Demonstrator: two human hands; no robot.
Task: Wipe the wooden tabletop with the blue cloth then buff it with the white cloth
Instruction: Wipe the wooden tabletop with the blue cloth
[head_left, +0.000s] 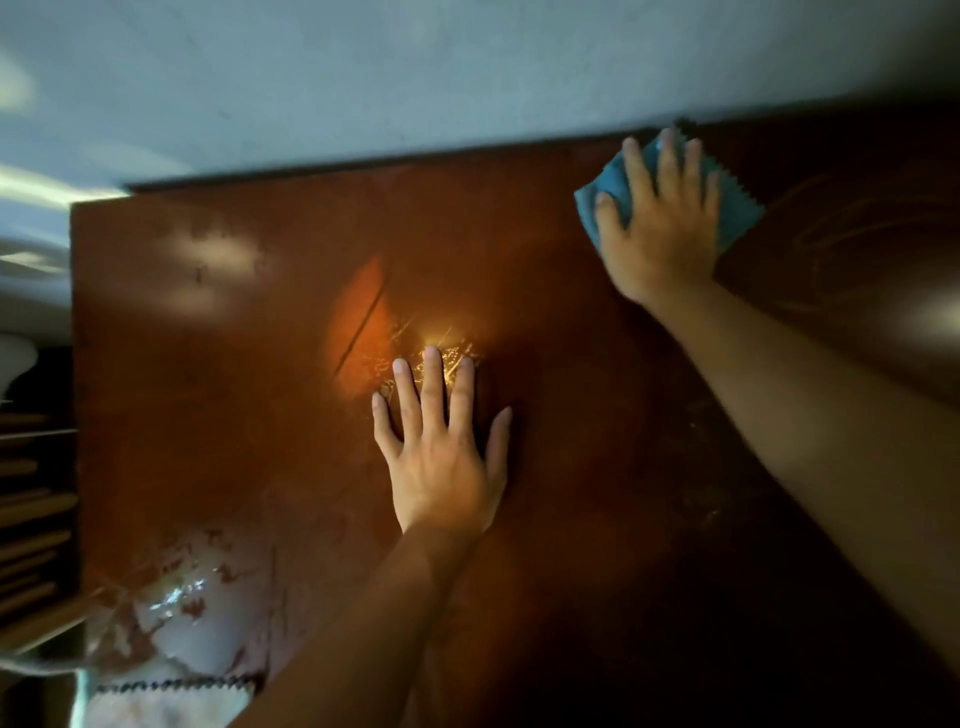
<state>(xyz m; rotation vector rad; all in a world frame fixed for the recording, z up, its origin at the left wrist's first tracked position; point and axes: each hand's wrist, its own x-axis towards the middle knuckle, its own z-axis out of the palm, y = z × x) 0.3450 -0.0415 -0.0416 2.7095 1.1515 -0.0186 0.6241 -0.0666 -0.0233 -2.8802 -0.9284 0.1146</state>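
From the head camera we see much blurred or cut off: the white cloth lies at the near left corner of the wooden tabletop, its zigzag hem showing, its lower part running out of the picture; the glare beside it hides the wood grain there; the far right of the top sinks into shadow, and we cannot make out its right edge; both forearms leave the picture at the bottom and right. The blue cloth sits at the far edge, near the pale wall, mostly covered by our right hand, which presses it flat with straight, spread fingers; our left hand rests flat mid-table, fingers spread, holding nothing; bare wood lies between the hands and out to the left edge.
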